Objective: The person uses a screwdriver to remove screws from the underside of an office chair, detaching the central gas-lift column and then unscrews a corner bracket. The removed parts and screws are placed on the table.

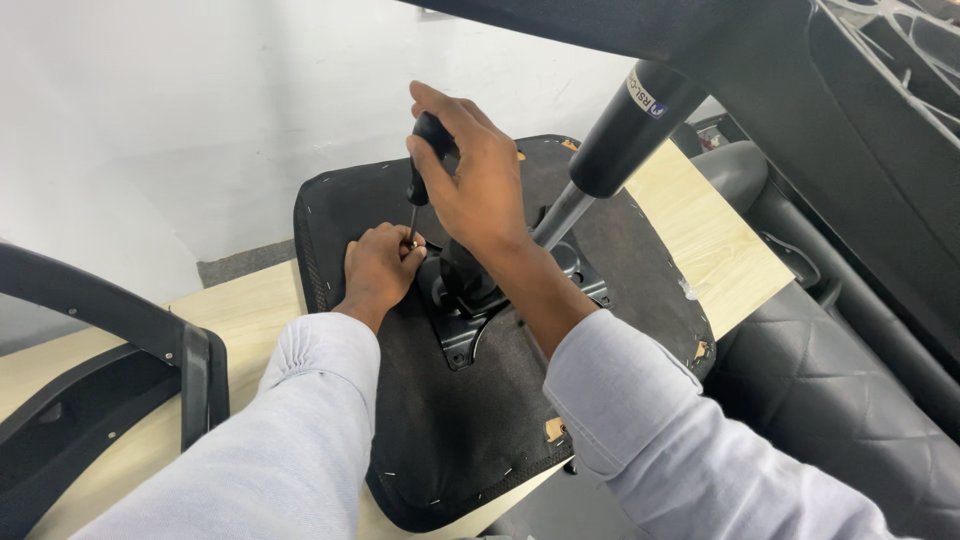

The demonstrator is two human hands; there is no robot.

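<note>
Two hands, right hand (480,185) gripping screwdriver (424,170), seat underside (450,440)

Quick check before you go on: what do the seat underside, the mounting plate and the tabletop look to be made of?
Seat underside: black, matte fabric, seemingly stapled along the edge, judging by small bright flecks there. Mounting plate: probably painted or coated metal, black with a slight sheen and pressed edges. Tabletop: pale wood-grain surface, likely laminate, though solid wood cannot be ruled out.

Matt black fabric seat underside (440,420), glossy black metal plate (462,340), pale wood-grain tabletop (715,240)
</note>
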